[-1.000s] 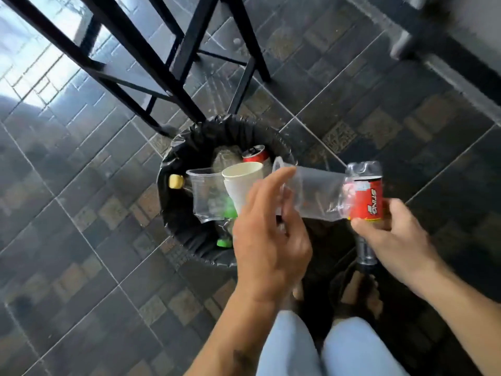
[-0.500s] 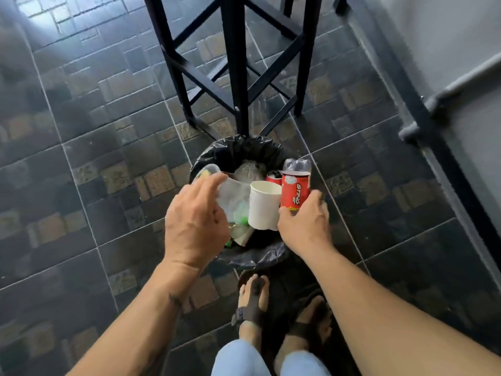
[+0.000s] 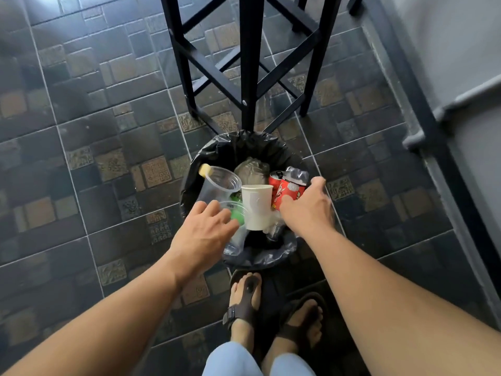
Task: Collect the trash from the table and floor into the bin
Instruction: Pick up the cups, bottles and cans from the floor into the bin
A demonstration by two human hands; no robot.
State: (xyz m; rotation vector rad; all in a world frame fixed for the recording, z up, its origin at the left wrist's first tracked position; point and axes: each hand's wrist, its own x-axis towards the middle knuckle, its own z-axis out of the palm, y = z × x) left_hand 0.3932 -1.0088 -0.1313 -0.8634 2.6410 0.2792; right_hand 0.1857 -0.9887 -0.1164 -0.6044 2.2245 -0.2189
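Deposit step: both hands hover over the black-lined bin [image 3: 291,249] at frame centre, left hand [image 3: 202,236] with fingers loosely spread and holding nothing, right hand [image 3: 307,208] fingers relaxed, resting against the red-labelled bottle [image 3: 288,192] lying in the bin beside the white paper cup [image 3: 256,206] and clear plastic cups [image 3: 219,183]. Half a second ago the right hand gripped that bottle upright above the rim; now it looks released. Next move likely calls for withdrawing both hands and searching floor and bench for remaining trash.
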